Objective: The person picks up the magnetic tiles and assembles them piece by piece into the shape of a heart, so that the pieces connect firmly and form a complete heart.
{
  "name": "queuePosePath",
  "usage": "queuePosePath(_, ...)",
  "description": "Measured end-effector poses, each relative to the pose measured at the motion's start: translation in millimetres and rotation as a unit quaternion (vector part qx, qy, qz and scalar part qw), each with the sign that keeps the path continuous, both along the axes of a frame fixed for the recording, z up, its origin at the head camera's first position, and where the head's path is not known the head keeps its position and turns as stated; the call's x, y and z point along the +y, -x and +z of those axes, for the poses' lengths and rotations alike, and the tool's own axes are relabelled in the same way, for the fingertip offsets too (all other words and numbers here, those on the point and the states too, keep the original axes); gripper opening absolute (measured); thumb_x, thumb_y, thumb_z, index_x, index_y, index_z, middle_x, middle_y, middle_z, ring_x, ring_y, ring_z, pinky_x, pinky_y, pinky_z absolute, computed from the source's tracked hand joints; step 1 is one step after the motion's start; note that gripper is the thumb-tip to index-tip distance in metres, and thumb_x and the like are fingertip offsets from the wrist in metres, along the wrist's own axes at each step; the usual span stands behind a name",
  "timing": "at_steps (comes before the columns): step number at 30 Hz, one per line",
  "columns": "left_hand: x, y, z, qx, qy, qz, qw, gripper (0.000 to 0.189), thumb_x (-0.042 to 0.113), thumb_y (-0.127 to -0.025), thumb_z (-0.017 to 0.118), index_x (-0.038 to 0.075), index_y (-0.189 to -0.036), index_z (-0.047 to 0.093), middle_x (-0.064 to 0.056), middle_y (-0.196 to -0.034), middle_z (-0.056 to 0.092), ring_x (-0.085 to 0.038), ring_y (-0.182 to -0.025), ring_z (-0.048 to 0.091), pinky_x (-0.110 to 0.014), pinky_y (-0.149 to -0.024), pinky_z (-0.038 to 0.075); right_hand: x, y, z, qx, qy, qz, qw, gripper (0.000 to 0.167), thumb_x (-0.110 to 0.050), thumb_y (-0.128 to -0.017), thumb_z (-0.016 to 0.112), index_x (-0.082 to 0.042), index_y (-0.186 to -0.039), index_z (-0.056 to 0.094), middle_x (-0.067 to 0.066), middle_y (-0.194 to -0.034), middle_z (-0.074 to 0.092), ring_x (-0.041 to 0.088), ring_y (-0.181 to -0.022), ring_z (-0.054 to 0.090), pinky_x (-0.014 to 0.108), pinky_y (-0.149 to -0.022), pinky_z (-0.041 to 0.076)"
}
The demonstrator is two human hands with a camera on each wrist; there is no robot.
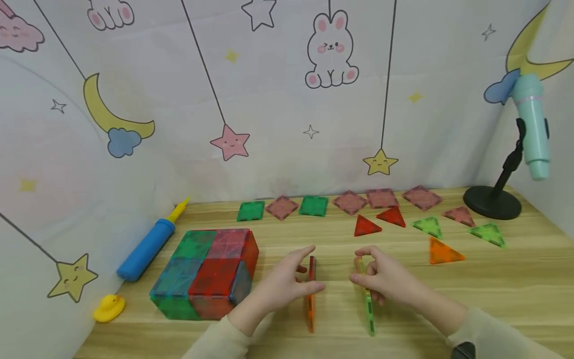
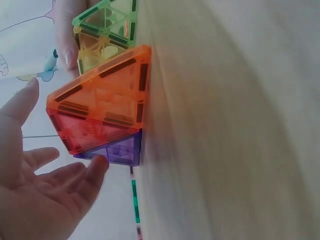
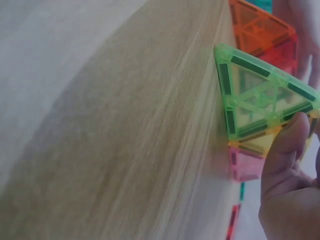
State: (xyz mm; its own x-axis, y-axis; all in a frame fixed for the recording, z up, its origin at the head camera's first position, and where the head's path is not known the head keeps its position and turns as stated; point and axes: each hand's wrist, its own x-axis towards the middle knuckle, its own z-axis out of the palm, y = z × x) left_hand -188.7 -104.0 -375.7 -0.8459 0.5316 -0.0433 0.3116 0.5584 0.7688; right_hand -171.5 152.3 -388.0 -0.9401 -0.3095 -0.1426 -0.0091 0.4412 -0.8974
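Two flat panels of joined magnetic tiles stand on edge on the table, a gap between them. The left panel (image 1: 311, 314) has an orange tile (image 2: 100, 97), a red tile (image 2: 82, 130) and a purple tile (image 2: 124, 150). My left hand (image 1: 284, 281) is spread beside it; in the left wrist view a fingertip meets the purple tile while the thumb stays apart. My right hand (image 1: 387, 279) pinches the right panel (image 1: 369, 314), its thumb on the joint between a green triangle (image 3: 257, 97) and a yellow tile (image 3: 260, 142). A pink tile (image 3: 247, 164) follows behind.
Left of my hands sits a box built of magnetic tiles (image 1: 215, 274). Loose tiles lie behind, including an orange triangle (image 1: 444, 252) and a red triangle (image 1: 366, 226). A blue pump (image 1: 147, 249), a rubber duck (image 1: 109, 308) and a microphone stand (image 1: 492, 202) flank them.
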Motion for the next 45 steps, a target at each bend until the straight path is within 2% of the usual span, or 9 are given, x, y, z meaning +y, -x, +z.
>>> queuePosePath(15,-0.9,8.5,-15.3,-0.039,-0.069,0.044,0.9959,0.065,0.041,-0.09,0.061,0.025,-0.146,0.033,-0.007,-0.144,0.036,-0.029,-0.117,0.047,-0.045,-0.084,0.046,6.6,5.1,6.8,-0.002,0.001,-0.029,0.9996,0.069,-0.035,-0.087,0.067,-0.004,-0.138,0.032,0.008,-0.067,0.05,0.017,-0.044,0.044,0.029,-0.041,0.039)
queuePosePath(20,-5.1,11.3,-18.8,-0.054,-0.11,0.052,0.9911,0.062,0.039,-0.093,0.058,0.022,-0.147,0.032,-0.01,-0.145,0.035,-0.03,-0.118,0.046,-0.048,-0.086,0.045,25.1,25.7,14.6,0.061,-0.06,-0.041,0.9955,0.069,-0.043,-0.088,0.062,-0.003,-0.138,0.037,0.008,-0.073,0.051,0.017,-0.052,0.044,0.029,-0.046,0.036)
queuePosePath(24,-7.8,11.8,-22.2,-0.063,-0.134,0.051,0.9877,0.06,0.035,-0.094,0.056,0.019,-0.147,0.032,-0.012,-0.145,0.036,-0.029,-0.117,0.047,-0.047,-0.087,0.044,41.8,59.7,20.4,0.135,-0.156,-0.03,0.9781,0.067,-0.044,-0.091,0.058,0.001,-0.139,0.04,0.017,-0.1,0.06,0.029,-0.08,0.057,0.038,-0.063,0.047)
queuePosePath(26,-8.4,12.2,-25.5,-0.069,-0.136,0.05,0.987,0.06,0.036,-0.095,0.055,0.018,-0.147,0.032,-0.012,-0.144,0.037,-0.028,-0.118,0.048,-0.047,-0.088,0.044,47.1,80.8,22.4,0.161,-0.192,-0.016,0.9679,0.065,-0.039,-0.093,0.057,0.004,-0.139,0.039,0.023,-0.117,0.056,0.038,-0.098,0.056,0.048,-0.076,0.048)
queuePosePath(29,-8.9,13.3,-30.9,-0.075,-0.144,0.048,0.9856,0.06,0.036,-0.095,0.054,0.017,-0.147,0.032,-0.013,-0.144,0.037,-0.028,-0.119,0.048,-0.047,-0.092,0.042,49.7,111.0,22.2,0.185,-0.234,0.012,0.9545,0.06,-0.032,-0.094,0.056,0.006,-0.139,0.039,0.029,-0.129,0.049,0.044,-0.112,0.05,0.056,-0.089,0.04)
queuePosePath(33,-9.7,14.9,-38.2,-0.083,-0.155,0.042,0.9836,0.061,0.038,-0.095,0.054,0.015,-0.147,0.032,-0.013,-0.144,0.038,-0.028,-0.122,0.046,-0.046,-0.096,0.039,45.8,138.9,16.5,0.179,-0.288,0.052,0.9395,0.057,-0.028,-0.095,0.055,0.004,-0.14,0.039,0.026,-0.126,0.053,0.044,-0.117,0.047,0.062,-0.101,0.022)
queuePosePath(36,-10.0,15.2,-41.4,-0.089,-0.158,0.036,0.9827,0.062,0.041,-0.095,0.053,0.014,-0.147,0.032,-0.012,-0.143,0.038,-0.027,-0.123,0.045,-0.046,-0.098,0.038,40.1,148.3,11.9,0.152,-0.325,0.072,0.9308,0.057,-0.032,-0.095,0.054,0.0,-0.14,0.042,0.023,-0.129,0.052,0.046,-0.125,0.036,0.067,-0.1,0.01)
queuePosePath(40,-11.0,14.6,-41.8,-0.097,-0.159,0.035,0.9819,0.063,0.042,-0.095,0.052,0.015,-0.147,0.031,-0.011,-0.144,0.038,-0.027,-0.124,0.044,-0.045,-0.098,0.038,29.3,150.1,8.8,0.128,-0.372,0.087,0.9152,0.056,-0.04,-0.093,0.053,-0.01,-0.14,0.045,0.024,-0.141,0.038,0.052,-0.126,0.026,0.071,-0.095,0.017)
queuePosePath(45,-13.5,15.4,-41.0,-0.095,-0.159,0.043,0.9817,0.066,0.044,-0.094,0.053,0.015,-0.148,0.029,-0.012,-0.143,0.038,-0.028,-0.124,0.044,-0.046,-0.098,0.038,14.2,145.9,5.4,0.142,-0.389,0.124,0.9017,0.053,-0.041,-0.092,0.053,-0.019,-0.139,0.048,0.023,-0.143,0.034,0.052,-0.123,0.027,0.069,-0.094,0.021)
